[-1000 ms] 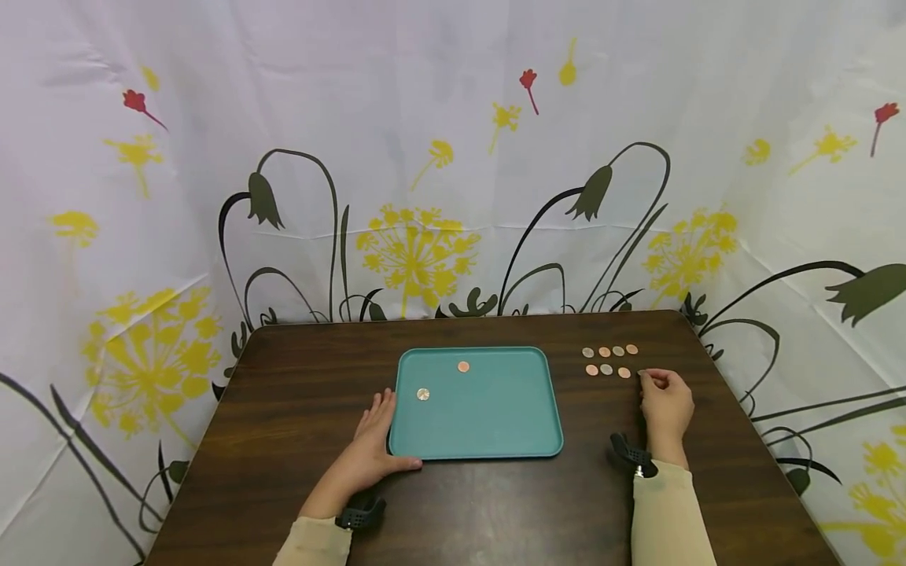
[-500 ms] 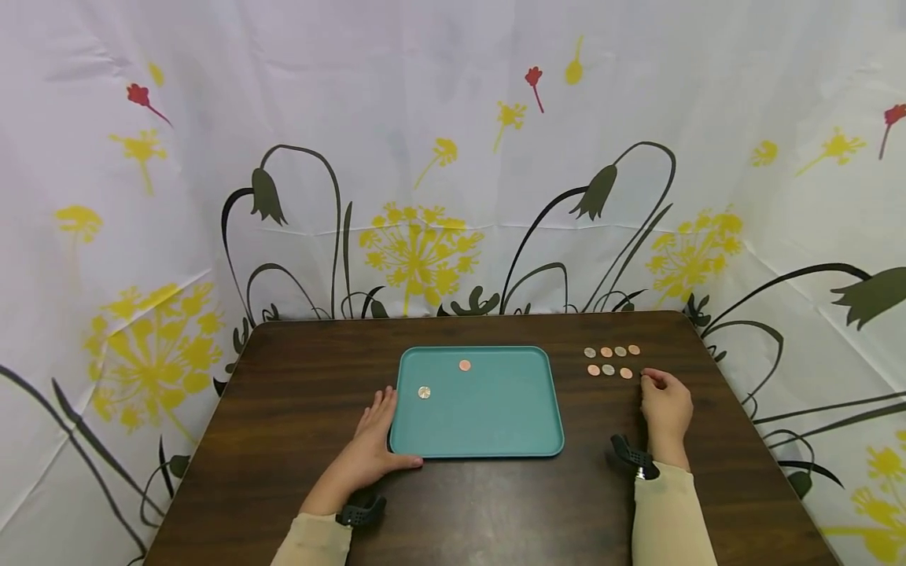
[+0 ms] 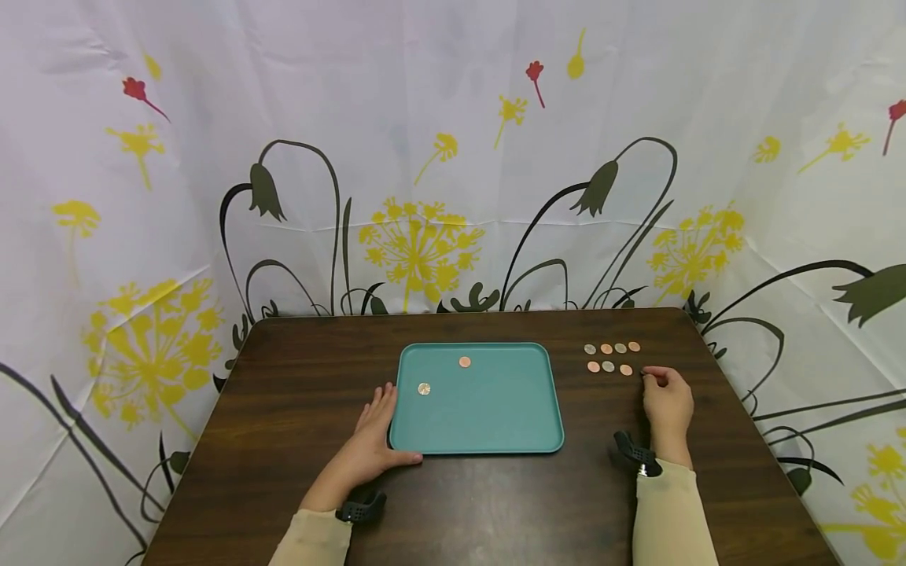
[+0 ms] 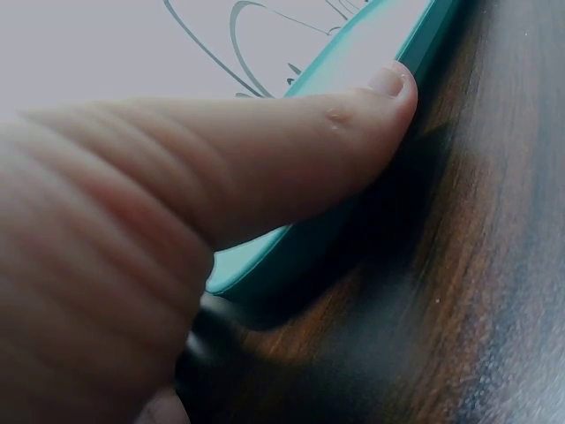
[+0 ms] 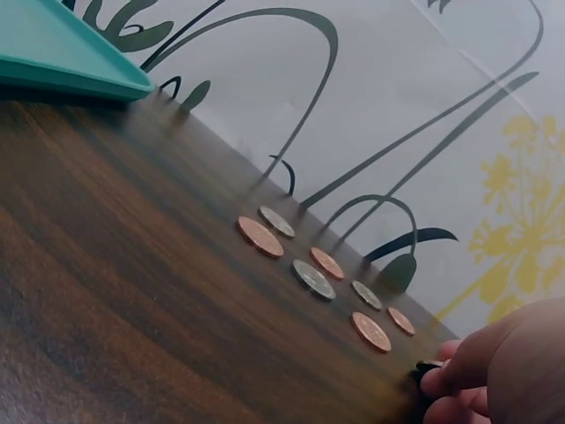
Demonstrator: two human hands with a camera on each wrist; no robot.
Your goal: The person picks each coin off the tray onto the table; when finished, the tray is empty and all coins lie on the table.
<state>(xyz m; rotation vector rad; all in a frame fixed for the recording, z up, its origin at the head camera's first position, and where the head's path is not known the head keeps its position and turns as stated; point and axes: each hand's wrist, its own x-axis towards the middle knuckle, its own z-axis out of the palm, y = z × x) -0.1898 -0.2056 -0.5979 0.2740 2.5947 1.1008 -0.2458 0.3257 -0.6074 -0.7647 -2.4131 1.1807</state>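
Note:
In the head view, my left hand (image 3: 371,444) rests at the near left corner of a teal tray (image 3: 488,446). Its fingers lie along the left side and the thumb (image 4: 300,159) lies across the front rim. Two coins lie in the tray: a copper coin (image 3: 464,362) near the back and a shiny coin (image 3: 424,388) at left. My right hand (image 3: 668,401) is right of the tray, pinching a small dark-looking coin (image 5: 429,365) by the table at the end of the front row. Its face is mostly hidden by the fingers.
Several copper and silver coins lie flat in two rows right of the tray, among them a copper coin (image 3: 626,369) nearest my right hand and a silver coin (image 3: 590,349) at the back left. A flowered curtain (image 3: 439,157) hangs behind the dark wooden table (image 3: 318,354).
The head view has shifted slightly. Both hands hold nearly the same places; the coin at my right fingertips showed a lighter edge a second ago and looks darker now.

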